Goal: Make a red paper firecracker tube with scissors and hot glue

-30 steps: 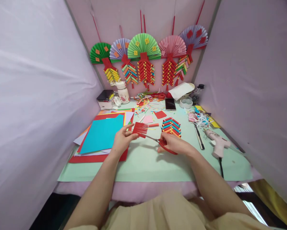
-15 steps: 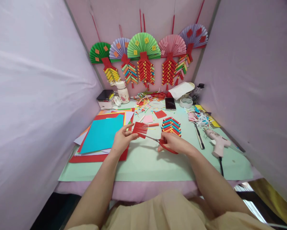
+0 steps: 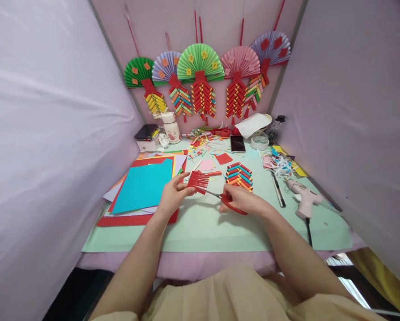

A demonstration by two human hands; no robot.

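Between the thumb and fingers of my left hand [image 3: 174,194] is a small red paper [image 3: 197,179], cut into a fringe of thin strips along its right side. My right hand [image 3: 240,199] grips the red handles of a pair of scissors [image 3: 231,205]. The blades point left and meet the lower edge of the fringed paper. Just behind my right hand lies a paper firecracker string [image 3: 239,175] of red, blue and orange rolls. A red paper roll [image 3: 214,173] rests behind the fringe, near a pink paper square [image 3: 206,165] and a red paper piece [image 3: 223,158].
Stacked coloured sheets [image 3: 143,185] lie at the left. A glue gun [image 3: 303,196], a black-and-white pen-like tool [image 3: 278,189] and paper shreds [image 3: 280,164] are at the right. Farther back are a phone [image 3: 238,144], a tape roll [image 3: 259,142] and a bottle [image 3: 172,128]. Paper fans [image 3: 200,62] hang behind.
My left hand and the fringed paper have shifted slightly right, toward the scissors. The blades now show less beyond the paper's lower edge. My right hand has hardly moved.
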